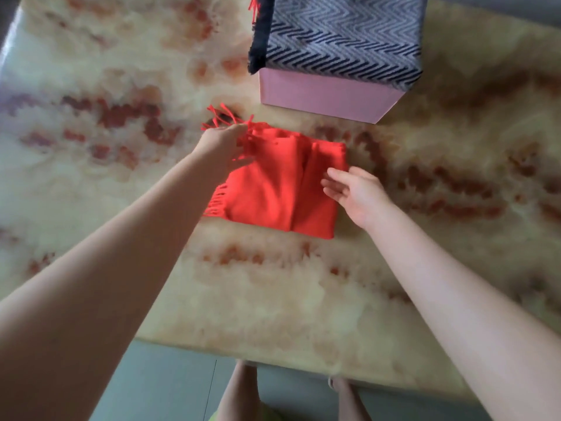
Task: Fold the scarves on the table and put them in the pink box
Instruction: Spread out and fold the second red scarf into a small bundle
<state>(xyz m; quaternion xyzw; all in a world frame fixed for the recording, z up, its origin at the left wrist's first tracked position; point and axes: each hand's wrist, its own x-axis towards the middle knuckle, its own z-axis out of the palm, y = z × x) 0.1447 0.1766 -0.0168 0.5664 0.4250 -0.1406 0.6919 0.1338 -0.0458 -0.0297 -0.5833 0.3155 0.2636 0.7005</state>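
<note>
Hands (226, 144) (356, 192) seemingly at red scarf (282, 189) edges

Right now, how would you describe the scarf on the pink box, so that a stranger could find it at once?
Look at the far side of the marbled table, where a pink box stands. The scarf lies across its top, with a dark fringe hanging at the left. It alone has a black-and-grey zigzag pattern; the red scarf nearer on the table is plain.

Two scarves: one red scarf (282, 189), one zigzag scarf (343, 34). One pink box (321, 95). Two hands: left hand (223, 144), right hand (355, 192). One desk (273, 299).
</note>
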